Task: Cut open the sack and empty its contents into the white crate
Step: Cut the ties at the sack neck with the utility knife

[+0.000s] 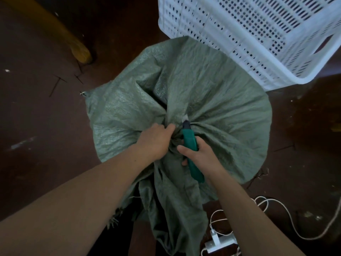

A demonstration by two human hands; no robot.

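While left hand point(156, 140) grips sack point(212, 93) neck, right hand point(200, 155) knifes.

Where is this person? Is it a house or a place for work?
Probably a storeroom or workshop, though I can't be sure. A big green woven sack sits on a scuffed dark floor beside a white plastic crate, with a power strip lying nearby.

storeroom/workshop: dark stained floor point(36, 126), plastic crate point(258, 34) (power strip point(219, 243) too)
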